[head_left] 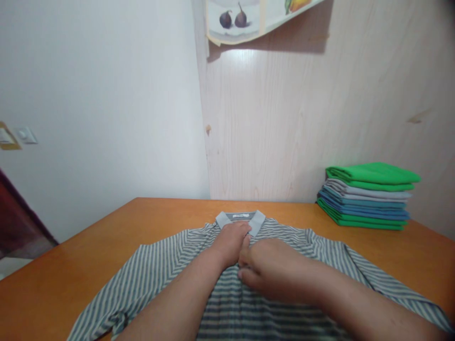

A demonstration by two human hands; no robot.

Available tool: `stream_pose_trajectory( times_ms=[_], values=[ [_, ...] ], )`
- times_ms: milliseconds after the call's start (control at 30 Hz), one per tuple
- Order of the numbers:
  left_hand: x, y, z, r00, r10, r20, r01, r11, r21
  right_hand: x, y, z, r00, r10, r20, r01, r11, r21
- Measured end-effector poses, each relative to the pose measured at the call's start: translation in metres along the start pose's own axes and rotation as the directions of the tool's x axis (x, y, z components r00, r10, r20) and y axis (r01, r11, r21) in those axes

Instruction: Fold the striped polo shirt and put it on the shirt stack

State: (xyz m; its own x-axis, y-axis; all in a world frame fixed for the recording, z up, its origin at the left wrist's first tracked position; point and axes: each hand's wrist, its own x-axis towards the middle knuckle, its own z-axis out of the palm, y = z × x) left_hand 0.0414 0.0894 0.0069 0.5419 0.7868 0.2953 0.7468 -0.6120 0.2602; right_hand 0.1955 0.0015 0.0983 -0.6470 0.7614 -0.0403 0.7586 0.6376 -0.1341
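Note:
A grey and white striped polo shirt [163, 265] lies spread face up on the orange wooden table [71, 255], its grey collar [241, 219] pointing away from me. My left hand [231, 239] rests just below the collar with fingers curled onto the placket. My right hand [272, 267] is beside it, touching it, fingers bent and pinched on the shirt's front near the button placket. Both forearms lie over the shirt's chest and hide the middle of it.
A stack of folded shirts [368, 195], green, grey and blue, sits at the back right of the table against a pale wood panel [284, 118]. A white wall [106, 104] with a light switch [25, 135] is at left.

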Motion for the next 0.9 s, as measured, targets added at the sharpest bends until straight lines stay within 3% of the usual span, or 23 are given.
stream_pose_trajectory(
  times_ms=[67,167,267,400,533,633,700,800,833,900],
  values=[
    [0.000,0.003,-0.002,1.000,-0.008,0.020,0.008,1.000,-0.005,0.014,0.025,0.003,0.981,0.131,-0.143,-0.128,0.991,0.027],
    [-0.002,0.007,-0.005,1.000,-0.013,-0.013,0.013,1.000,0.020,0.032,0.069,0.021,0.900,0.347,-0.265,-0.346,0.937,0.050],
    [-0.005,0.007,-0.007,1.000,-0.007,-0.007,0.007,0.999,0.050,0.038,0.107,0.045,0.905,0.393,-0.165,-0.396,0.918,0.017],
    [-0.006,0.005,-0.005,0.999,-0.022,0.032,0.021,0.999,0.041,0.035,0.131,0.064,0.904,0.427,-0.020,-0.427,0.904,-0.017],
    [-0.007,0.005,-0.005,0.999,-0.025,0.028,0.025,0.999,-0.020,0.032,0.142,0.067,0.862,0.506,0.002,-0.506,0.862,-0.016],
    [-0.004,0.000,-0.014,0.996,-0.050,-0.071,0.043,0.994,-0.105,0.031,0.147,0.065,0.841,0.540,-0.008,-0.540,0.841,-0.033],
    [-0.002,-0.008,-0.025,0.965,-0.160,-0.207,0.132,0.981,-0.143,0.031,0.146,0.062,0.833,0.550,-0.067,-0.553,0.831,-0.061],
    [0.000,-0.026,-0.041,0.839,-0.391,-0.379,0.357,0.920,-0.159,0.034,0.136,0.057,0.854,0.486,-0.187,-0.503,0.863,-0.050],
    [0.000,-0.032,-0.045,0.804,-0.446,-0.393,0.427,0.893,-0.141,0.035,0.131,0.056,0.876,0.434,-0.211,-0.450,0.893,-0.031],
    [-0.003,-0.042,-0.049,0.783,-0.509,-0.356,0.523,0.850,-0.066,0.037,0.119,0.058,0.926,0.313,-0.213,-0.319,0.948,0.005]
  ],
)
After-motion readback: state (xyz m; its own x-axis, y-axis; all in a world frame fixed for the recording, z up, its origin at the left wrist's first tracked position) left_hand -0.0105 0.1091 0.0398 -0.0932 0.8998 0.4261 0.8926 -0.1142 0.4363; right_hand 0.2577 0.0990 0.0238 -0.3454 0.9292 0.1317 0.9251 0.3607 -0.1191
